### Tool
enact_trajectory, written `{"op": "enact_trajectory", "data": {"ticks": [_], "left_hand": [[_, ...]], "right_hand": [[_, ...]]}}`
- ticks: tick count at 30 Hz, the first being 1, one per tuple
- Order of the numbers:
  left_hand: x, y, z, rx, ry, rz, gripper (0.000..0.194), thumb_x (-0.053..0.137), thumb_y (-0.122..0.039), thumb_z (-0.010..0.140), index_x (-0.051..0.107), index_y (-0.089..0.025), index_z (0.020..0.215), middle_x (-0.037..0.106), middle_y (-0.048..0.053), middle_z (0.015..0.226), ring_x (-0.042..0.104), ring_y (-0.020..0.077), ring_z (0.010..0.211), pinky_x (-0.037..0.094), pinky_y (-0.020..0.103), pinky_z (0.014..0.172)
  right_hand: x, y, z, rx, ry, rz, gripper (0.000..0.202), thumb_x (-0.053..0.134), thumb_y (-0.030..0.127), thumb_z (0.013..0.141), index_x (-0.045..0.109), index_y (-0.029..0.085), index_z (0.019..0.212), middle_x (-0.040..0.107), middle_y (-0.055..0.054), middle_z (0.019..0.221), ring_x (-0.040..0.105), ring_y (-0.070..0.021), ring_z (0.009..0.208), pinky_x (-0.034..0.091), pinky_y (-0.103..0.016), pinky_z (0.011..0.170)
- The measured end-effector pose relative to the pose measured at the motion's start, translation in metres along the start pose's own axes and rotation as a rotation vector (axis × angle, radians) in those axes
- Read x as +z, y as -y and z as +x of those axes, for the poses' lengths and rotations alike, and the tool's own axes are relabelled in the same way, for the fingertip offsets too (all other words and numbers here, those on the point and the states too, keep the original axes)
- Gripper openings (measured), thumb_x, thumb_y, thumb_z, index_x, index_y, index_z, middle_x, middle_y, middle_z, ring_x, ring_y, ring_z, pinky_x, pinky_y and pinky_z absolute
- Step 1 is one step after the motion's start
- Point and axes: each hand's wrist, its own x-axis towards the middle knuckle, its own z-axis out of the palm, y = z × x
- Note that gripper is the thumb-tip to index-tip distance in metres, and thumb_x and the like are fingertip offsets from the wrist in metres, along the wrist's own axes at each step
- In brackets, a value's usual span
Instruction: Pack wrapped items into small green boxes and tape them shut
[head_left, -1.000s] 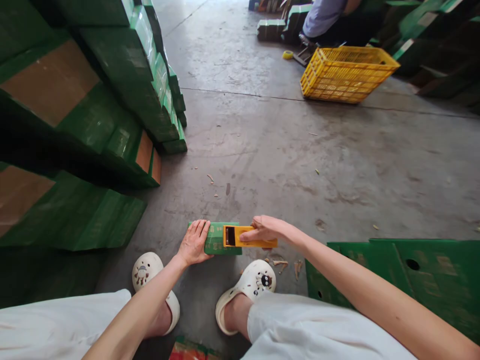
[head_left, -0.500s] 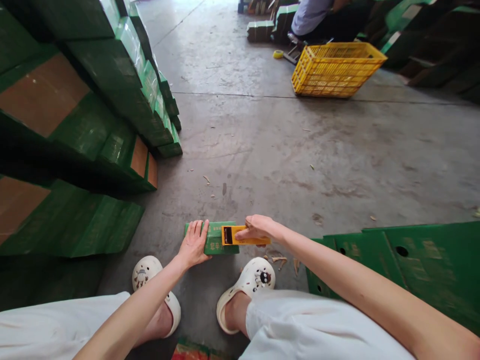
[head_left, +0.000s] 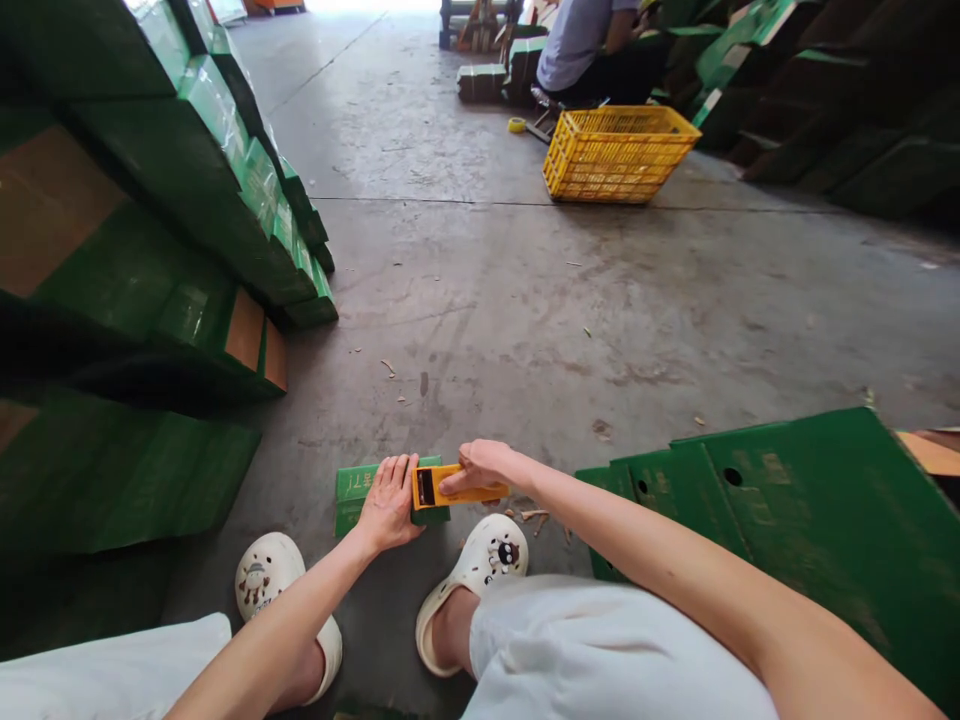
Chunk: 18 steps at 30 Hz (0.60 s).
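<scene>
A flat green carton with pale printed characters lies on the floor in front of my feet. My left hand rests palm down across its middle, fingers stretched out, with nothing held. The fingertips are beside the head of an orange hand tool that has a dark rectangular window. My right hand is wrapped round the tool's body. The tool's head lies over the carton's right end. I cannot make out its exact kind, and its underside is hidden.
Green cartons stand stacked on the left. Flat green cardboard lies at the right. A yellow crate stands farther off beside a seated person, near a yellow tape roll. Brown scraps lie near my right white clog.
The view has turned slightly right and up. My left hand has moved rightward along the carton, closer to the tool's head. The tool stays over the carton's right end in my right hand.
</scene>
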Motion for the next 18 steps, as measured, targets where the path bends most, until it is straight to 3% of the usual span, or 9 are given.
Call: {"op": "enact_trajectory", "data": {"ticks": [4,8,12,15,18], "left_hand": [[-0.003,0.004,-0.022,-0.013,0.013,0.021,0.119,0.075,-0.043,0.068,0.012,-0.015,0.164,0.042,0.023,0.152,0.038,0.0465,0.143,0.028,0.062,0.122],[-0.007,0.005,-0.022,-0.013,0.038,0.013,0.121,0.075,-0.049,0.069,0.010,-0.016,0.165,0.042,0.022,0.152,0.039,0.0466,0.142,0.028,0.063,0.122],[-0.009,0.004,-0.019,-0.018,0.054,0.008,0.121,0.074,-0.047,0.071,0.007,-0.014,0.166,0.041,0.023,0.154,0.037,0.0464,0.144,0.025,0.062,0.123],[-0.009,0.004,-0.020,-0.025,0.063,0.002,0.123,0.075,-0.048,0.070,0.009,-0.011,0.166,0.040,0.024,0.154,0.035,0.0468,0.145,0.022,0.061,0.125],[-0.009,0.005,-0.021,-0.030,0.067,0.003,0.124,0.076,-0.048,0.069,0.009,-0.011,0.166,0.041,0.024,0.154,0.036,0.0466,0.145,0.021,0.060,0.126]], "right_hand": [[0.014,0.010,0.008,-0.048,0.014,-0.020,0.062,0.072,0.073,0.072,0.078,0.019,0.099,0.080,-0.012,0.092,0.076,-0.0289,0.084,0.052,-0.029,0.065],[0.008,0.007,0.000,-0.062,0.067,0.034,0.062,0.069,0.075,0.075,0.078,0.017,0.096,0.078,-0.010,0.084,0.073,-0.0249,0.076,0.049,-0.027,0.061],[-0.012,-0.035,-0.025,-0.055,0.116,0.061,0.060,0.070,0.076,0.074,0.076,0.016,0.082,0.071,-0.005,0.069,0.066,-0.0194,0.063,0.043,-0.027,0.056],[-0.020,-0.078,-0.046,0.090,0.123,0.087,0.057,0.074,0.074,0.071,0.074,0.017,0.073,0.068,-0.004,0.065,0.062,-0.0189,0.058,0.040,-0.028,0.055],[-0.017,-0.100,-0.061,0.172,0.203,0.234,0.055,0.073,0.072,0.073,0.075,0.017,0.077,0.069,-0.005,0.066,0.063,-0.0192,0.057,0.042,-0.028,0.056]]}}
